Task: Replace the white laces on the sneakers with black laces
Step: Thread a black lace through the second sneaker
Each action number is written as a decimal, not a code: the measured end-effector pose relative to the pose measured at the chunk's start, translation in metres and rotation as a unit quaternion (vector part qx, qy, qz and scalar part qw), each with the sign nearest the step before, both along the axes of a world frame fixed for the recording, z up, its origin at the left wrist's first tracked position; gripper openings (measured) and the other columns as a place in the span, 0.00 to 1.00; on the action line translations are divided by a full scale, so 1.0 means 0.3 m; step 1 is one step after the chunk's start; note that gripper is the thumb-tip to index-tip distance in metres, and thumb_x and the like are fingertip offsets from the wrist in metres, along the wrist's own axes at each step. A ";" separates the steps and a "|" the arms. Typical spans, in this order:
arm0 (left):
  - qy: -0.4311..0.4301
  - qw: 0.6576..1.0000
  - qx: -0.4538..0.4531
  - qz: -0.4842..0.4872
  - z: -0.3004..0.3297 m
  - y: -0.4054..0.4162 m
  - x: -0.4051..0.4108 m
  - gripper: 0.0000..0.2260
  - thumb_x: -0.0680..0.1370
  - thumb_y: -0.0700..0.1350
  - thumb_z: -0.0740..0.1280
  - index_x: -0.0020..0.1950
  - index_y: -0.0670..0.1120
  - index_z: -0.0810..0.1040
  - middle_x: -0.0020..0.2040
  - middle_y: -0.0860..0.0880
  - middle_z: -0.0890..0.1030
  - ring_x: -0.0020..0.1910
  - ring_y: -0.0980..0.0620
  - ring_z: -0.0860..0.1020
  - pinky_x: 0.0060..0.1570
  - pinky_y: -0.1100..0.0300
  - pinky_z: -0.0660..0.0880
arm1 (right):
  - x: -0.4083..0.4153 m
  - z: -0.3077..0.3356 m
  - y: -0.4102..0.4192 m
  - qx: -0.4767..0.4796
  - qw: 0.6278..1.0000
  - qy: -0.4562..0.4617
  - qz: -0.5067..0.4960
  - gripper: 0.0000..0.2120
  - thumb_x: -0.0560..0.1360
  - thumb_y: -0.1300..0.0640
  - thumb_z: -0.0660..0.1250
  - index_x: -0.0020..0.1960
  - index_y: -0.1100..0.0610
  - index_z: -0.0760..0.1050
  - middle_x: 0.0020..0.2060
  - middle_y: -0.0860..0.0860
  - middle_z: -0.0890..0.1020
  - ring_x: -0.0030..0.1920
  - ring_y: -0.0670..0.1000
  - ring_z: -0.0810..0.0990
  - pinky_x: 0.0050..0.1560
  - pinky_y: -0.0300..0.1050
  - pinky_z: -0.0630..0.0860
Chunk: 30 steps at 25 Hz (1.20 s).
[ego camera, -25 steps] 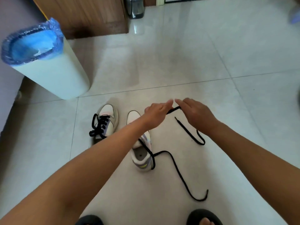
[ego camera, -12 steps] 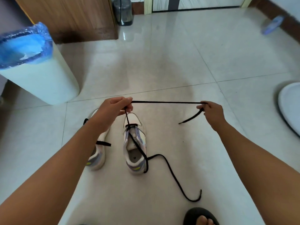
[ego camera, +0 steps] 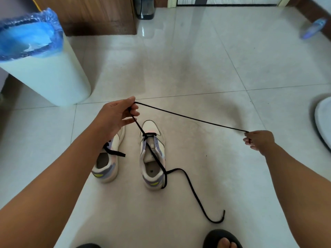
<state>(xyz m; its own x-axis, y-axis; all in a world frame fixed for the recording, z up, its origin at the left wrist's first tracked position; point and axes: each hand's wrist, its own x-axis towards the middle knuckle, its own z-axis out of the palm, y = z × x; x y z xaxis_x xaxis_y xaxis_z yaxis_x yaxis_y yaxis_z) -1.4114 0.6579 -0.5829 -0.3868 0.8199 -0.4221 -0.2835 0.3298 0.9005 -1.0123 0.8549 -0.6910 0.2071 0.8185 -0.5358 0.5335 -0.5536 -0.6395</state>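
My left fingers (ego camera: 133, 111) are curled round the black lace (ego camera: 189, 119), pinching it just above the right shoe (ego camera: 152, 154); my right fingers (ego camera: 248, 139) pinch the same lace near its end, out to the right, so the stretch between my left hand (ego camera: 116, 117) and right hand (ego camera: 259, 141) runs taut. From my left hand the lace drops to the shoe's front eyelets, where it looks threaded through the lowest row only. The other half runs back over the tongue and the heel, then trails loose on the floor (ego camera: 197, 59) toward my sandal (ego camera: 222, 238). The left shoe (ego camera: 107, 163) sits just beside it, partly behind my left arm, a black lace end (ego camera: 114, 153) showing at its top; I'd say that one is done, can't fully tell. No white laces visible. Judging progress: about halfway, with the right shoe barely started. Left to do: even the two ends, then cross them up the remaining eyelets and tie. A bin (ego camera: 44, 72) stands well apart, back left.
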 end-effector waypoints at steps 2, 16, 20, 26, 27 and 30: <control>0.016 1.000 -0.003 -0.021 0.005 0.012 0.005 0.11 0.78 0.48 0.64 0.38 0.47 0.78 0.32 0.52 0.78 0.39 0.52 0.77 0.52 0.53 0.72 | 0.022 0.003 -0.023 -0.038 0.998 0.025 -0.042 0.06 0.77 0.61 0.65 0.44 0.65 0.74 0.19 0.50 0.78 0.17 0.43 0.72 0.25 0.36 0.67; 0.252 0.925 -0.105 -0.264 -0.075 0.274 0.172 0.12 0.80 0.47 0.62 0.52 0.39 0.79 0.42 0.47 0.78 0.40 0.51 0.76 0.34 0.62 0.74 | -0.545 -0.025 -0.349 -0.293 0.899 0.323 -0.042 0.06 0.78 0.62 0.63 0.42 0.61 0.75 0.33 0.54 0.80 0.34 0.49 0.80 0.29 0.39 0.79; 0.431 0.816 -0.195 -0.334 -0.185 0.064 0.073 0.10 0.77 0.44 0.65 0.47 0.39 0.82 0.41 0.46 0.80 0.40 0.51 0.75 0.36 0.61 0.68 | -0.709 -0.043 -0.421 -0.268 0.902 0.338 -0.035 0.08 0.77 0.68 0.62 0.40 0.61 0.71 0.33 0.54 0.73 0.32 0.47 0.73 0.25 0.34 0.75; 0.451 0.839 -0.170 -0.255 -0.326 -0.011 0.118 0.08 0.74 0.40 0.66 0.49 0.43 0.85 0.38 0.48 0.76 0.42 0.48 0.77 0.39 0.62 0.69 | -0.814 -0.071 -0.441 -0.133 0.951 0.278 -0.010 0.07 0.73 0.71 0.67 0.40 0.63 0.71 0.32 0.57 0.77 0.27 0.48 0.77 0.29 0.36 0.77; 0.441 0.849 -0.168 -0.236 -0.339 -0.007 0.120 0.08 0.74 0.40 0.66 0.49 0.43 0.85 0.37 0.49 0.75 0.40 0.50 0.75 0.39 0.62 0.68 | -0.817 -0.071 -0.438 -0.107 0.957 0.270 -0.007 0.09 0.72 0.71 0.68 0.39 0.62 0.71 0.32 0.57 0.77 0.29 0.50 0.77 0.32 0.38 0.77; 0.420 0.868 -0.173 -0.203 -0.368 0.003 0.128 0.09 0.76 0.43 0.66 0.51 0.46 0.84 0.43 0.49 0.72 0.45 0.50 0.76 0.41 0.62 0.68 | -0.820 -0.072 -0.438 -0.065 0.970 0.233 0.033 0.11 0.71 0.70 0.70 0.35 0.61 0.72 0.31 0.56 0.77 0.33 0.53 0.78 0.41 0.45 0.79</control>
<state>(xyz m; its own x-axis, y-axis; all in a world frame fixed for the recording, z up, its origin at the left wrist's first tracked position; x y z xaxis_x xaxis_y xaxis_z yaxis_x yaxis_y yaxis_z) -1.3729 0.6588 -0.6932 -0.3862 0.8411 -0.3788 0.6265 0.5405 0.5616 -1.2582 0.7235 -0.7126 -0.1325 0.7410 -0.6583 0.2409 -0.6202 -0.7465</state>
